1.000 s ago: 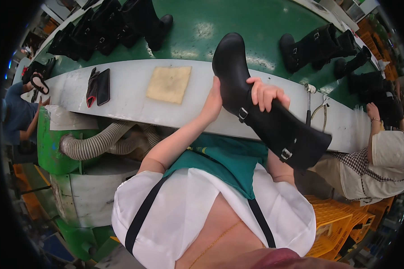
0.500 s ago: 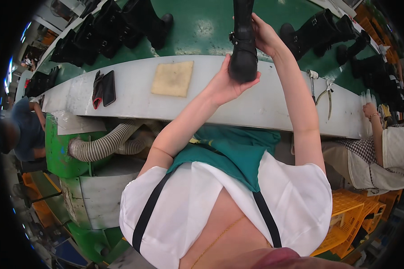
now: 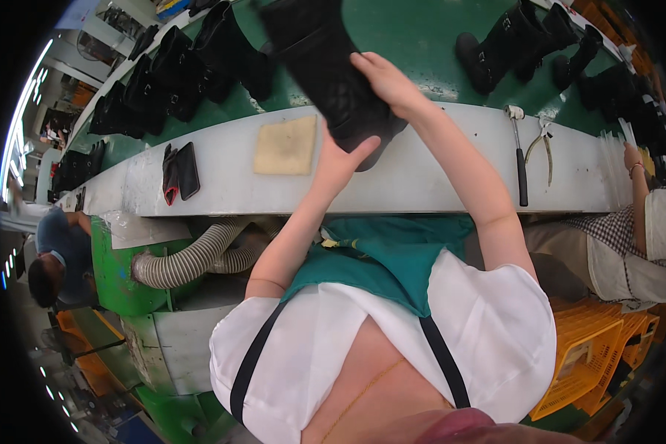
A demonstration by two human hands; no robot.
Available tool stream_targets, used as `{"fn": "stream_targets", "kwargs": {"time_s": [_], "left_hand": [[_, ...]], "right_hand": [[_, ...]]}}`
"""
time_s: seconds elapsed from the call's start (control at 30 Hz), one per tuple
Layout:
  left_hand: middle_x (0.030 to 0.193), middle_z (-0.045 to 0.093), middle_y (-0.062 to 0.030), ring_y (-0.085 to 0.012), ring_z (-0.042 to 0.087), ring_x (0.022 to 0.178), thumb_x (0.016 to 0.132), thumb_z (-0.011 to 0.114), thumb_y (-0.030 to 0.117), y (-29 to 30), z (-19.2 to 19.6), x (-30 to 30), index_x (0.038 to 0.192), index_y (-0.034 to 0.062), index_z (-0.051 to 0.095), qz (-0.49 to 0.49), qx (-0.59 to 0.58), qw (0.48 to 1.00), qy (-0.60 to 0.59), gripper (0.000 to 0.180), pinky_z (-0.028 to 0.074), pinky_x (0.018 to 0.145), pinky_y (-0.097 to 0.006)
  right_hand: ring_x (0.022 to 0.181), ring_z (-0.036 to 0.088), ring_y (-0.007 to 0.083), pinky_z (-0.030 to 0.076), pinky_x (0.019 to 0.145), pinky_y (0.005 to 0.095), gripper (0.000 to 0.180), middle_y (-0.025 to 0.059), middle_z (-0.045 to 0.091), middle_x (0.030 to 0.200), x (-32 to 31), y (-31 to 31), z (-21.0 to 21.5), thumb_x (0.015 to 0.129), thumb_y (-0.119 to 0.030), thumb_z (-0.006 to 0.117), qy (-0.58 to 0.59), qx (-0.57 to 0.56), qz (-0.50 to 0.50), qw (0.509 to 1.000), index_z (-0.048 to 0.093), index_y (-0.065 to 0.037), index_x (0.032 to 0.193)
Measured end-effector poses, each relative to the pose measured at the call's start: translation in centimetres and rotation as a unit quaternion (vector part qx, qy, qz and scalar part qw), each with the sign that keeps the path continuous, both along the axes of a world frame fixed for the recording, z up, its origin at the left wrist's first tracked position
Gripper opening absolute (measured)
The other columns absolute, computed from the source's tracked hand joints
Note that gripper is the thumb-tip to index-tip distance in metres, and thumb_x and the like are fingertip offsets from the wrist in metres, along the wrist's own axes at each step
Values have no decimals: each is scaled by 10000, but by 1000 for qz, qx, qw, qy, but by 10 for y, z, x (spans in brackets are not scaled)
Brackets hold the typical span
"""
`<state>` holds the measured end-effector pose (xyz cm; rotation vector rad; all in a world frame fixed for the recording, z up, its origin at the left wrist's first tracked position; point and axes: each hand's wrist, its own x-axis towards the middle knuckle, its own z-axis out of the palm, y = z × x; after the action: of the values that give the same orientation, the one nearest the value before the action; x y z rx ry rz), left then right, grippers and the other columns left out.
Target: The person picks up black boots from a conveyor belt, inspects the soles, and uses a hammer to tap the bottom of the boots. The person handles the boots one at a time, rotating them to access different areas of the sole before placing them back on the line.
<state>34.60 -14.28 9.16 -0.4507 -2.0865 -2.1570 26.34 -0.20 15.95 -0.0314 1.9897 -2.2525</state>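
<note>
A black boot [image 3: 325, 70] is held up over the white worktop, its shaft slanting to the upper left and its foot end lower right. My left hand [image 3: 340, 154] grips the foot end from below, thumb across it. Around the boot's far right side, by the ankle, my right hand [image 3: 389, 83] is closed. Part of the boot's shaft is smeared by motion. Left of it, a pale yellow cloth pad [image 3: 286, 146] lies on the worktop [image 3: 229, 163].
A hammer [image 3: 518, 152] and pliers [image 3: 546, 148] lie right, a dark phone [image 3: 188, 170] left. Black boots [image 3: 229, 48] line the green surface [image 3: 392, 29] beyond. Co-workers sit on both sides. A ribbed hose [image 3: 177, 268] and yellow crates [image 3: 581, 362] are below.
The boot has swung from nearly upright to a slant, turned so a different side faces me. Both hands have shifted left with it, keeping hold.
</note>
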Motion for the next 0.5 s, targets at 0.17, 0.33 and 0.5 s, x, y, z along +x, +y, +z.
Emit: {"fn": "stream_targets", "kwargs": {"time_s": [0.17,0.33,0.5], "left_hand": [[1216,565,-112,-209,565,1115,881,639,193,-26,-13,-17,1294,-19,453,8,148,981,-121,500,461,939,-326],[1319,520,-106,-240,531,1189,936,432,460,-39,24,-11,1329,71,464,-79,369,872,-313,554,426,1001,-372],[1332,504,-158,-306,480,1243,924,444,473,-59,18,-32,1320,77,484,-315,581,699,-272,562,496,935,-445]], "right_hand": [[1278,433,243,317,1073,311,545,172,455,1379,4,-31,-4,972,-307,481,163,135,28,977,366,9,1401],[1331,353,362,315,1082,439,455,178,433,1385,80,-19,26,872,-105,555,464,182,-26,867,492,-64,1320],[1279,439,371,358,1047,447,368,166,520,1313,125,12,27,841,-21,517,528,193,-18,827,592,-53,1200]]}}
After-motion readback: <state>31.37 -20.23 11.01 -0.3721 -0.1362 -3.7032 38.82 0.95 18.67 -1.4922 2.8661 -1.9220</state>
